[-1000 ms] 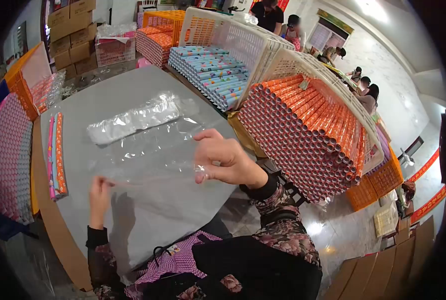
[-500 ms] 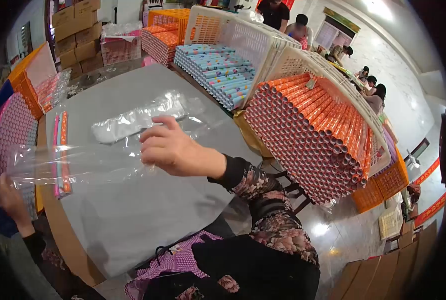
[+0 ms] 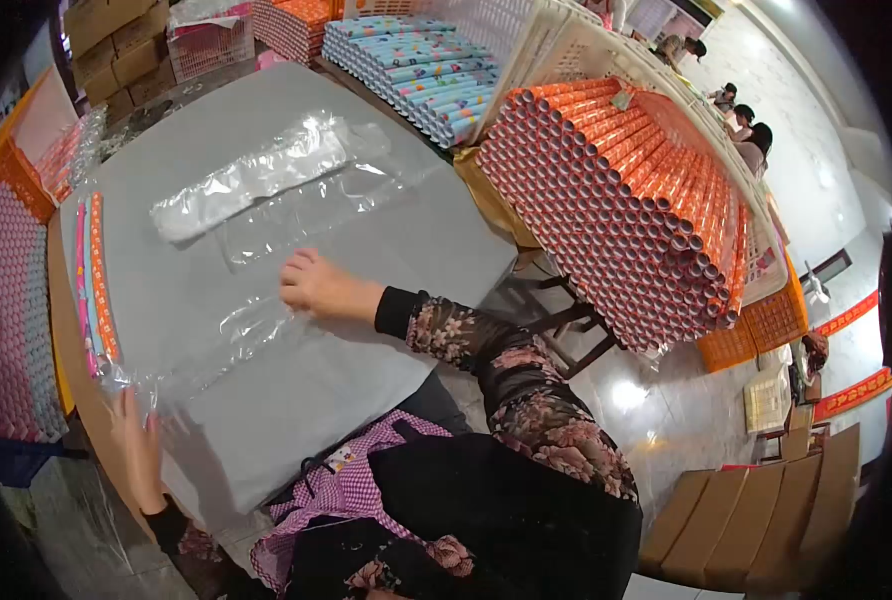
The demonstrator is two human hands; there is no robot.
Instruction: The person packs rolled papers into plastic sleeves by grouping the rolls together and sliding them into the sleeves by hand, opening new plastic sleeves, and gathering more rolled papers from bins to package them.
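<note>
A clear plastic sleeve (image 3: 236, 335) stretches low over the grey table (image 3: 366, 385) between my hands. My right hand (image 3: 311, 284) has its fingers curled and pinched on the sleeve's right end. At the left end, near the table's edge, my left hand (image 3: 138, 445) has its fingers apart beside the film. Three slim patterned rolls, one of them orange (image 3: 101, 275), lie side by side at the table's left edge, just beyond my left hand. Farther back lies a stack of clear plastic sleeves (image 3: 251, 180), with a loose one in front of it.
A large pile of orange rolls (image 3: 616, 210) in a white crate stands to the right, with blue rolls (image 3: 416, 70) behind the table. Pink and grey rolls (image 3: 11, 310) are stacked at the left. Cardboard boxes (image 3: 116, 50) stand at the back left; people (image 3: 756, 148) sit far right.
The sleeve has come down toward the table. My left hand has moved right from the far left and its fingers have spread. The view has tilted downward.
</note>
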